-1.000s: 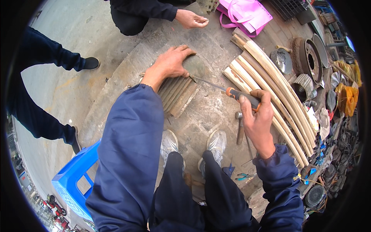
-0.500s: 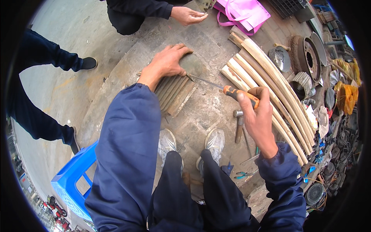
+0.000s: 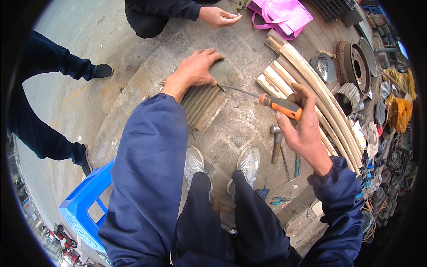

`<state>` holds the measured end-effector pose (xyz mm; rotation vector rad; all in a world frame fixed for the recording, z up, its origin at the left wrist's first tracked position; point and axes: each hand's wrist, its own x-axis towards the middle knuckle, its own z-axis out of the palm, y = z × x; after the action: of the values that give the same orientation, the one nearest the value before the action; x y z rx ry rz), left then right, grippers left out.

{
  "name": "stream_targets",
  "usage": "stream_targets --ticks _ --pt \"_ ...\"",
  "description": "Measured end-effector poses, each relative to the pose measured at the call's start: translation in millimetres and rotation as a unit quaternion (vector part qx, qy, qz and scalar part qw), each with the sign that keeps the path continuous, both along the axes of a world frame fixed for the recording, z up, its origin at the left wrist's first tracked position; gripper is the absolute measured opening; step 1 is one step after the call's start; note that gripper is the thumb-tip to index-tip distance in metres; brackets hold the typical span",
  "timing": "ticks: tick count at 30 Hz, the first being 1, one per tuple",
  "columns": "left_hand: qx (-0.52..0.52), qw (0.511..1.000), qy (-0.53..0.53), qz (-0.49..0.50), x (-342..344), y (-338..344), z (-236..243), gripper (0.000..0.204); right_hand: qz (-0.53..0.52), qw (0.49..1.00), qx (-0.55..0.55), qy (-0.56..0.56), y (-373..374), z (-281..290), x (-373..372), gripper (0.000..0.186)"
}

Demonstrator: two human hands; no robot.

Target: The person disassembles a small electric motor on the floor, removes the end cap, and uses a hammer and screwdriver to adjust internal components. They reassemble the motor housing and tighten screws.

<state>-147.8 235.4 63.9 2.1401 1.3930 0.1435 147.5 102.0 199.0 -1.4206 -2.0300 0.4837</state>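
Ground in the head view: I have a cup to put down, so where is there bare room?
Between the ribbed block and the hammer, below the screwdriver in the picture, bare concrete shows; another patch lies between the left sleeve and the bystander's farther shoe. Right of the wood strips, round metal parts lie crowded.

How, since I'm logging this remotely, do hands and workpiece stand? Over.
Left hand on ridged block. Right hand holding screwdriver, tip near left thumb. Ridges face up. Hammer and wooden poles nearby, nothing visibly blocking.
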Motion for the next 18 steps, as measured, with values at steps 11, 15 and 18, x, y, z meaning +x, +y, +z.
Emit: stream_targets --ticks 11,15,18 --pt "0.001 1.000 -0.012 0.002 0 0 2 0.091 -0.020 0.997 0.076 0.005 -4 -11 -8 0.035" --pt "-0.006 1.000 0.000 -0.001 0 -1 4 0.091 -0.125 0.991 -0.049 -0.016 -2 -10 -9 0.037" --pt "-0.014 1.000 0.008 0.000 1 0 5 0.091 -0.143 0.979 -0.147 -0.014 -9 -1 -6 0.041"
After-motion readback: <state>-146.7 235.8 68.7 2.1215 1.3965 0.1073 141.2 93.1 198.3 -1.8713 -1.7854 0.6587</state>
